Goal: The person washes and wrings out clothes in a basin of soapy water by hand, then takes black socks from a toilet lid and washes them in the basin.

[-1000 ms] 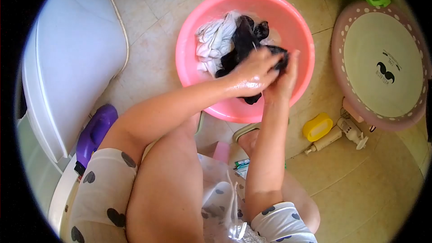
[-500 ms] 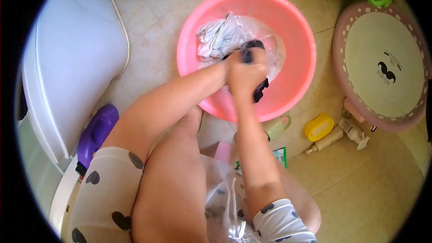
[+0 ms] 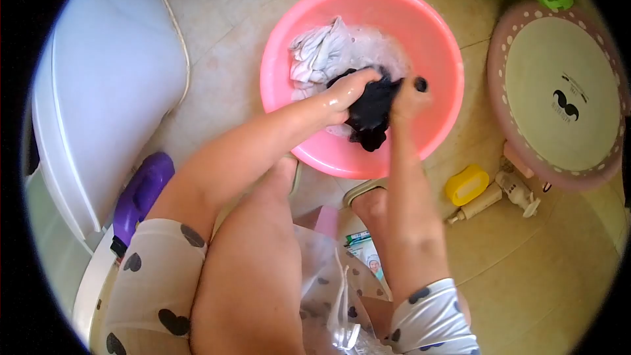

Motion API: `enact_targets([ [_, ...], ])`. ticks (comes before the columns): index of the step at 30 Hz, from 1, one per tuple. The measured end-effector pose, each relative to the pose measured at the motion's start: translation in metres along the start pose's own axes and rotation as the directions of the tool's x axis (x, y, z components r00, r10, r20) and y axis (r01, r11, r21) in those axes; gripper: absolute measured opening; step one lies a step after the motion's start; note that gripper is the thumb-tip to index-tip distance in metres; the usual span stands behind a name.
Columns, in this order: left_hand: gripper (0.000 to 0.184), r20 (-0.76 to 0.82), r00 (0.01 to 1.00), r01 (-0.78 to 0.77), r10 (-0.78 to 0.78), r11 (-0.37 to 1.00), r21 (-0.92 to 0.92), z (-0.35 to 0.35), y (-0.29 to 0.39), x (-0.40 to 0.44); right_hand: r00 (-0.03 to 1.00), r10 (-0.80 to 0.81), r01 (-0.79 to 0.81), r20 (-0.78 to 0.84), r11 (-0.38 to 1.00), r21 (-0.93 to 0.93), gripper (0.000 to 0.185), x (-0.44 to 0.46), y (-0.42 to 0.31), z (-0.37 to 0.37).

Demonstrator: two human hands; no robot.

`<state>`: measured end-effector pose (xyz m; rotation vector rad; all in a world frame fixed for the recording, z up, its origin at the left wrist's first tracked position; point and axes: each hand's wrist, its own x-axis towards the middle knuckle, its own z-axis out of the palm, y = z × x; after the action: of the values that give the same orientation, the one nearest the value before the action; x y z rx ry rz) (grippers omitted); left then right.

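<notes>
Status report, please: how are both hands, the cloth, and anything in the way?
Left hand and right hand gripping black cloth over basin. White cloth beside it. No obstruction visible.

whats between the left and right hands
Black cloth, inside the pink basin, lies between the left hand and the right hand, as the head view shows.

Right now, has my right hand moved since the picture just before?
Yes. Judged against the pink basin, your right hand has shifted from near its middle toward its right-hand rim, apart from your left hand.
</notes>
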<state>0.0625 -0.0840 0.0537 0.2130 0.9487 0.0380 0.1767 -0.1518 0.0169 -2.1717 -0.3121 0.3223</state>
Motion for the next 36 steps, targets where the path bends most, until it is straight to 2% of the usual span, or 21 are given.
enact_targets([
  [3, 0.063, 0.098, 0.963, -0.246, 0.251, 0.967, -0.06, -0.014, 0.016, 0.012, 0.994, -0.078, 0.09, 0.07, 0.979, -0.184, 0.034, 0.014, 0.024, -0.017],
  [4, 0.093, -0.015, 0.977, -0.212, 0.211, 0.976, -0.052, -0.009, 0.023, 0.001, 0.99, -0.14, 0.14, 0.017, 0.954, -0.263, 0.034, 0.002, 0.024, -0.014],
  [5, 0.103, 0.088, 0.98, -0.184, 0.178, 0.981, 0.064, -0.019, 0.023, 0.003, 0.978, -0.205, 0.182, -0.034, 0.923, -0.339, 0.035, -0.015, 0.031, -0.004],
  [8, 0.103, 0.028, 0.999, -0.048, 0.042, 0.97, 0.237, -0.022, 0.01, 0.006, 0.951, 0.061, -0.098, 0.302, 0.989, 0.11, 0.039, -0.052, 0.025, 0.019],
  [10, 0.068, 0.128, 0.992, -0.018, 0.005, 0.995, 0.102, -0.031, 0.021, 0.021, 0.943, -0.136, 0.103, 0.303, 0.987, 0.121, 0.019, -0.084, -0.025, 0.018],
  [11, 0.055, 0.176, 0.984, 0.006, -0.01, 1.0, 0.025, -0.037, 0.022, 0.026, 0.929, -0.125, 0.04, 0.35, 0.97, 0.239, 0.012, -0.099, -0.06, 0.009],
  [13, 0.028, 0.078, 0.989, 0.117, -0.127, 0.986, 0.12, -0.032, 0.042, 0.014, 0.911, -0.262, 0.153, 0.318, 0.932, 0.33, 0.012, -0.121, -0.096, 0.004],
  [14, 0.026, 0.305, 0.916, -0.36, 0.26, 0.867, 0.344, -0.061, 0.026, 0.035, 0.906, -0.299, 0.221, 0.301, 0.938, 0.265, 0.014, -0.123, -0.111, 0.003],
  [16, 0.03, 0.511, 0.787, -0.481, 0.345, 0.863, 0.158, -0.081, 0.011, 0.049, 0.889, -0.378, 0.344, 0.258, 0.924, 0.165, 0.02, -0.107, -0.095, 0.016],
  [17, 0.029, 0.383, 0.896, -0.276, 0.225, 0.958, 0.083, -0.057, 0.008, 0.033, 0.923, -0.37, 0.364, 0.106, 0.928, 0.078, 0.02, -0.089, -0.07, 0.022],
  [19, 0.023, -0.049, 0.996, -0.075, 0.077, 0.997, 0.035, -0.009, 0.003, 0.004, 0.994, 0.092, -0.103, 0.063, 0.972, 0.211, 0.018, -0.038, -0.034, 0.025],
  [20, 0.014, 0.017, 0.998, -0.062, 0.062, 0.998, -0.014, -0.016, 0.0, 0.008, 0.901, 0.414, -0.433, 0.132, 0.83, 0.352, 0.014, -0.028, -0.034, 0.025],
  [21, 0.013, 0.007, 0.994, -0.108, 0.108, 0.994, 0.012, -0.02, -0.004, 0.018, 0.943, 0.324, -0.327, 0.073, 0.871, 0.366, 0.013, -0.037, -0.031, 0.022],
  [23, 0.02, -0.083, 0.996, -0.033, 0.021, 0.988, -0.151, -0.004, 0.014, 0.01, 0.994, 0.105, -0.087, -0.023, 0.916, 0.39, 0.014, -0.073, -0.048, 0.029],
  [24, 0.026, 0.025, 0.997, 0.07, -0.069, 0.995, -0.075, -0.021, 0.021, 0.019, 0.984, 0.138, -0.175, 0.114, 0.88, 0.442, 0.019, -0.096, -0.061, 0.023],
  [26, 0.033, 0.055, 0.967, 0.241, -0.248, 0.964, 0.111, -0.036, 0.029, 0.028, 0.987, -0.146, 0.113, 0.067, 0.925, 0.362, 0.019, -0.121, -0.083, 0.025],
  [29, 0.013, 0.042, 0.998, -0.05, 0.053, 0.996, -0.079, -0.031, -0.007, 0.028, 0.994, -0.105, 0.105, -0.006, 0.993, 0.045, 0.022, -0.085, -0.053, 0.032],
  [31, 0.014, 0.042, 0.999, 0.03, -0.028, 0.998, -0.061, -0.014, 0.002, 0.008, 0.971, -0.24, 0.241, -0.015, 0.967, 0.084, 0.013, -0.044, -0.047, 0.014],
  [32, 0.02, 0.001, 0.997, 0.074, -0.074, 0.996, 0.044, -0.015, 0.009, 0.007, 0.925, -0.37, 0.375, -0.083, 0.925, 0.055, 0.015, -0.014, 0.014, 0.025],
  [35, 0.051, -0.008, 0.977, -0.214, 0.214, 0.977, 0.013, -0.009, 0.014, 0.007, 0.999, 0.025, -0.032, -0.033, 0.973, -0.228, 0.027, 0.005, 0.032, -0.006],
  [36, 0.079, 0.07, 0.976, -0.207, 0.208, 0.978, -0.018, -0.01, 0.021, -0.002, 0.991, -0.113, 0.1, -0.067, 0.979, -0.179, 0.028, 0.001, 0.044, 0.001],
])
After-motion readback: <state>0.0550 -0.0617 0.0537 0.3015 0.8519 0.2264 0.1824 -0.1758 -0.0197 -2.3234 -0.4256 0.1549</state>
